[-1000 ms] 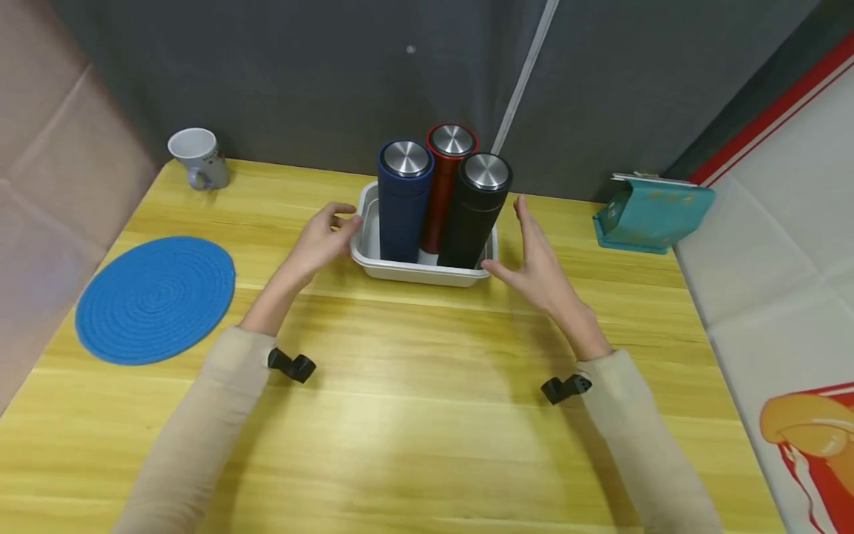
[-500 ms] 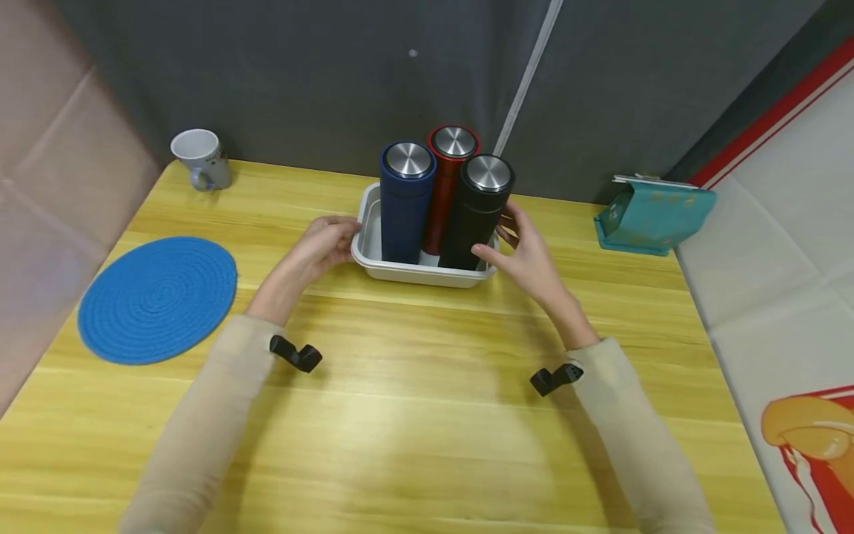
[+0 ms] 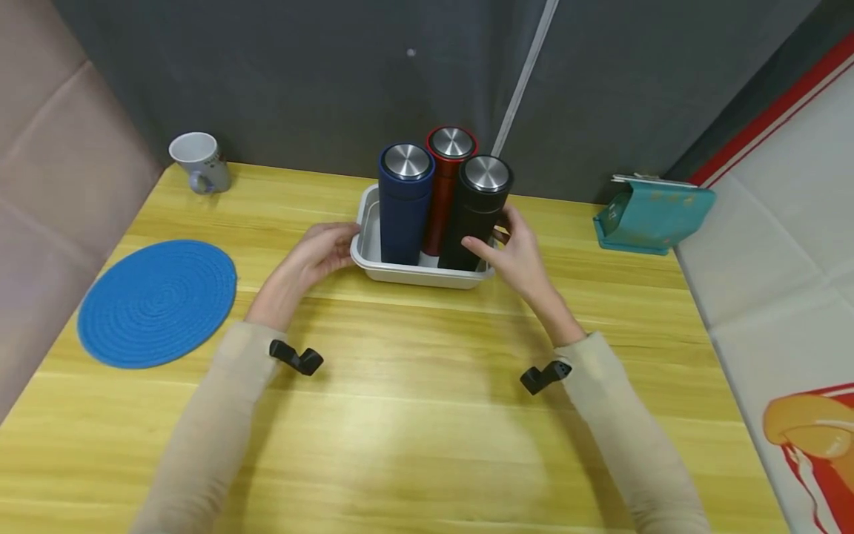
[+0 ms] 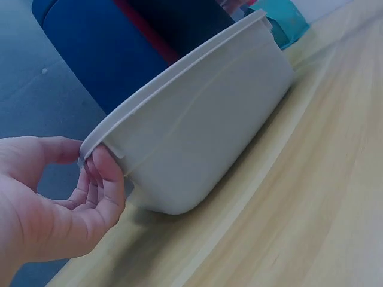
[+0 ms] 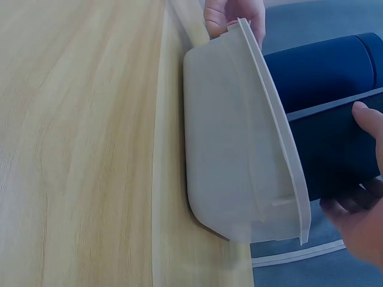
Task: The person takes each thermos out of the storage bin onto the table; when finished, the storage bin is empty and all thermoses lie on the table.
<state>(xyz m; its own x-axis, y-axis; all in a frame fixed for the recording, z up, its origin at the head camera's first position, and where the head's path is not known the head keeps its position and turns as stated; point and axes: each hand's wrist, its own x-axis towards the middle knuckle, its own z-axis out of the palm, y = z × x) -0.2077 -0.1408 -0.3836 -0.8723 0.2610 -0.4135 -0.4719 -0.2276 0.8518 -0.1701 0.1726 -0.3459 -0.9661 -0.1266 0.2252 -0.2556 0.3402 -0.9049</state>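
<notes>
A white plastic tub [image 3: 422,276] stands at the back of the table and bears three upright thermos flasks with steel-topped lids. They are a blue flask [image 3: 405,222], a red flask [image 3: 444,194] behind, and a black flask [image 3: 472,219] tilted slightly right. My left hand [image 3: 315,256] pinches the tub's left rim, thumb over the edge and fingers curled beneath, as the left wrist view shows. My right hand [image 3: 515,258] holds the black flask low down, its thumb on the near side and its fingers behind. The flasks' bases are partly hidden by the tub wall.
A round blue woven mat [image 3: 160,302] lies on the left of the wooden table [image 3: 414,415]. A grey-white mug [image 3: 202,165] stands at the back left corner, a teal clipped bag [image 3: 654,215] at the back right. A dark wall closes off the back.
My left hand has closed on the tub's rim. My right hand has moved left from beside the tub and taken hold of the black flask. The tub has hardly moved.
</notes>
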